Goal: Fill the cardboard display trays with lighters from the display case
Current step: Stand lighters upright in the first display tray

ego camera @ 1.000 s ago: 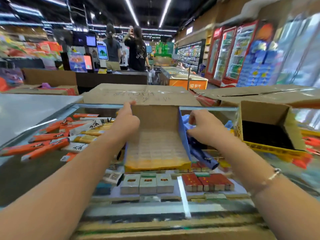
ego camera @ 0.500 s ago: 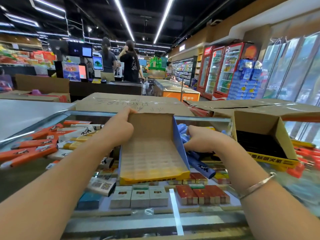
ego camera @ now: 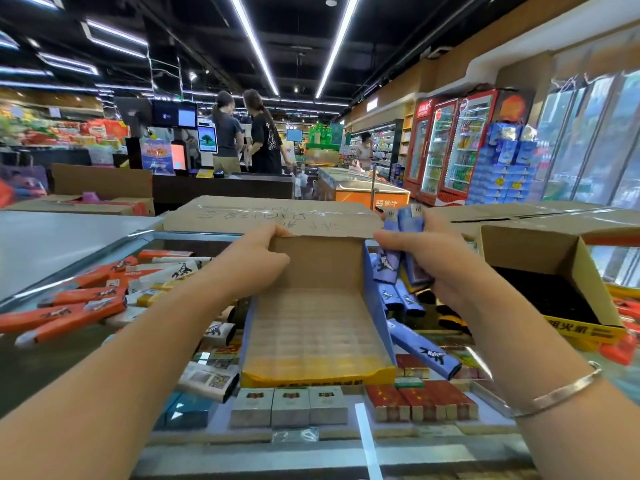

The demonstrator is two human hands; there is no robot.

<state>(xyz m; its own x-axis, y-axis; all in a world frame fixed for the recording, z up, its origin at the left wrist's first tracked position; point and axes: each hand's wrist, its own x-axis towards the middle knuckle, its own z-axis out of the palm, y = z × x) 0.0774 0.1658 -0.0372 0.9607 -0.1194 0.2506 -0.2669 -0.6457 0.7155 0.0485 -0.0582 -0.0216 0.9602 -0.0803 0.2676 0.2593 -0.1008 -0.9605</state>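
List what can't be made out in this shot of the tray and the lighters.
- Head view, right hand: the number of blue lighters it grips; the fingers cover them.
- Tray: print on its yellow front lip is blurred.
- Left hand: fingertips hidden behind the tray's back wall.

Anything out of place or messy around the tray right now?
Yes. Orange and white lighters lie loose at mixed angles left of the empty tray, and one blue lighter leans askew against its right wall. The left hand holds the tray's back; the right hand grips blue lighters.
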